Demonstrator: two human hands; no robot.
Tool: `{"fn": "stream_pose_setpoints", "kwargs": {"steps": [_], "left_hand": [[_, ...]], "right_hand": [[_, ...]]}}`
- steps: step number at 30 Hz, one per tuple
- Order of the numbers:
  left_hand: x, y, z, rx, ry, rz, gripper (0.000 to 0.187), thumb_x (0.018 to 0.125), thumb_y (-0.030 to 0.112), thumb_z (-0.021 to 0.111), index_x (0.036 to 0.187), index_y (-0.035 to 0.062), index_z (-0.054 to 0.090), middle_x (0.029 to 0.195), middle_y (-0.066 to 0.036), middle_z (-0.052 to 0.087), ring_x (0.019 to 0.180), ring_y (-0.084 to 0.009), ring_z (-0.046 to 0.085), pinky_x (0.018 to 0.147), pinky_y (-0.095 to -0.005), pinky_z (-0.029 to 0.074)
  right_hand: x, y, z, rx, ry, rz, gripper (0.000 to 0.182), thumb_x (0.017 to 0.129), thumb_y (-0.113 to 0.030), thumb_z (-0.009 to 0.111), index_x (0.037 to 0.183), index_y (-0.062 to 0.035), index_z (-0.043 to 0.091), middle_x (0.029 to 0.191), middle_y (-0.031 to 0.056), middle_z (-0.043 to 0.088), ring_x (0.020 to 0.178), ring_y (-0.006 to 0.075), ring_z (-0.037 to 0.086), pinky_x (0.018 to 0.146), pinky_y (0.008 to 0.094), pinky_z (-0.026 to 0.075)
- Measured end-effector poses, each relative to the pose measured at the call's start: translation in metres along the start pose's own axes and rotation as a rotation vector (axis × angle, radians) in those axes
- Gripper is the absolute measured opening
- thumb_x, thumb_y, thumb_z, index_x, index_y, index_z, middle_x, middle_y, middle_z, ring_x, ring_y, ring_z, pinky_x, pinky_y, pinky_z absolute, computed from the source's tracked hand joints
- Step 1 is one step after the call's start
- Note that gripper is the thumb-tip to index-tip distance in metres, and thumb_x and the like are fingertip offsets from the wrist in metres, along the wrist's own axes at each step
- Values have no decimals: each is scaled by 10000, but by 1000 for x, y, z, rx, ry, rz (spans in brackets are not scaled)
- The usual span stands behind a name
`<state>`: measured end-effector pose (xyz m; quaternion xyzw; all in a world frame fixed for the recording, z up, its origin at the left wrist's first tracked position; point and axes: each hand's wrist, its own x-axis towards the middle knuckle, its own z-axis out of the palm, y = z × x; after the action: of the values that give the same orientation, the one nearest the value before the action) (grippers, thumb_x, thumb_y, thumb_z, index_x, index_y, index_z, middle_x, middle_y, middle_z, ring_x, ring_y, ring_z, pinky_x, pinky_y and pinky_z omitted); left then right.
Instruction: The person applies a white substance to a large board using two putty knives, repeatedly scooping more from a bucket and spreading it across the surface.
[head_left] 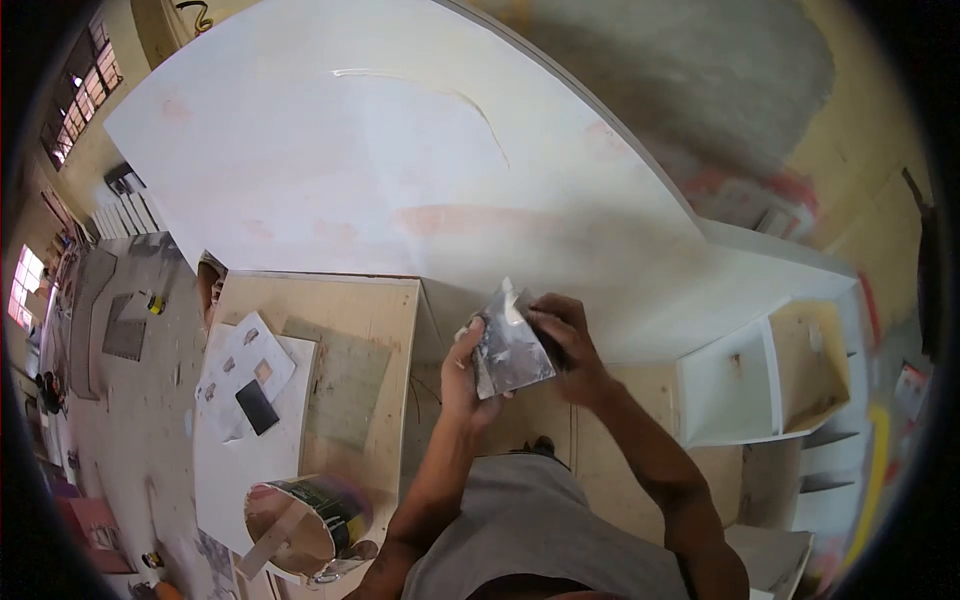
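My left hand (463, 372) is closed around the edge of a shiny metal plate (516, 358), held in front of my body. A dab of white paste (510, 303) sits near the plate's upper corner. My right hand (566, 340) is closed at the plate's right edge, its fingers curled around something dark that I cannot make out. Beyond both hands stands a large white curved panel (300, 150), with pinkish patches and a thin curved line of pale paste on its surface.
On the wooden table (345, 290) at left lie paper sheets (245, 365) and a dark phone-like rectangle (257, 407). A paste-smeared bucket (345, 510) with a flat stick (275, 538) stands nearer. White open shelving (735, 385) is at right. Part of another person (210, 285) shows behind the table.
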<state>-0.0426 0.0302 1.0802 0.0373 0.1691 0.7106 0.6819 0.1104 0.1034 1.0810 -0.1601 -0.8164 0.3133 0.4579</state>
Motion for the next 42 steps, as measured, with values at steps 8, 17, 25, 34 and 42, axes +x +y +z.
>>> {"fn": "stream_pose_setpoints", "kwargs": {"steps": [8, 17, 25, 34, 42], "left_hand": [[-20, 15, -1, 176, -121, 237, 543, 958, 409, 542, 1278, -25, 477, 1083, -164, 637, 828, -292, 696, 506, -429, 586], [-25, 18, -15, 69, 30, 410, 470, 976, 360, 526, 1269, -7, 520, 1129, -110, 639, 999, -239, 654, 862, -405, 535], [-10, 17, 11, 93, 101, 376, 397, 947, 388, 532, 1193, 76, 544, 965, -89, 654, 768, -224, 685, 461, -330, 538], [-21, 8, 48, 165, 25, 153, 375, 948, 356, 564, 1177, 60, 545, 1011, -73, 631, 836, -206, 666, 533, -350, 558], [-20, 40, 32, 453, -213, 1038, 356, 987, 206, 489, 1315, 67, 489, 1330, -185, 495, 1276, -448, 464, 1069, -547, 360]], "right_hand": [[136, -25, -65, -647, 52, -66, 682, 717, 197, 471, 1328, -99, 537, 1339, 205, 446, 1266, 405, 416, 1088, 462, 358], [273, -58, -92, -634, -79, -137, 455, 840, 39, 427, 1258, -30, 591, 1198, 193, 583, 1152, 365, 539, 1037, 387, 393], [190, -81, -132, -507, -172, 17, 428, 824, 30, 505, 1236, -16, 609, 1158, 166, 617, 1093, 306, 573, 1021, 364, 395], [50, -29, -23, 363, -77, 36, 493, 814, -6, 724, 1261, -24, 516, 1302, 135, 449, 1264, 261, 455, 1047, 370, 407], [82, -64, -18, 1164, 327, 829, 344, 867, -158, 612, 1198, -72, 576, 1114, 89, 648, 1027, 259, 621, 800, 427, 508]]}}
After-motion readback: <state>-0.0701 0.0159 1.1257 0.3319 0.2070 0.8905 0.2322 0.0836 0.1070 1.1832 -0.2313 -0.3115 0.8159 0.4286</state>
